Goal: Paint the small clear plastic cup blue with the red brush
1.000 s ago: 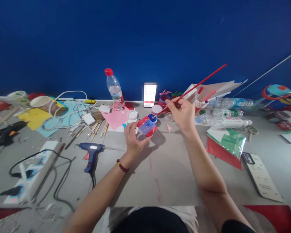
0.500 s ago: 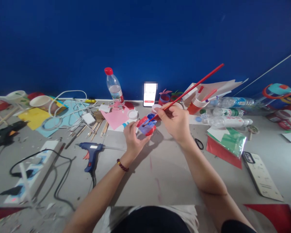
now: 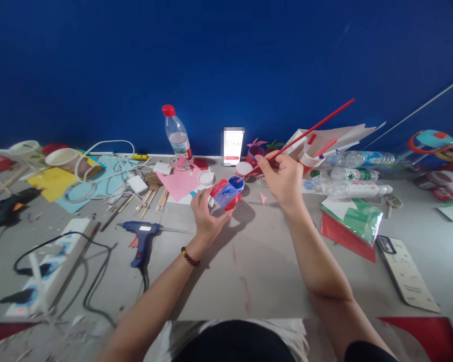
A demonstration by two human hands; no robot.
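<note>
My left hand is closed around a small craft piece, blue in the middle with red ends. Between the thumb and fingers of my right hand is a long red paintbrush, slanting up to the right. Its tip reaches the small pot of blue paint, just behind the craft piece. Beside the pot is a round pale pink lid or jar. A tiny pink paper scrap lies below my right hand.
A blue glue gun, a power strip and loose cables are on the left. Behind stand a red-capped bottle and a lit phone. Paper cups, lying plastic bottles and another phone are on the right.
My right hand has moved right and slightly back, carrying the brush tip from the craft piece to the blue paint pot. My left hand has barely shifted.
</note>
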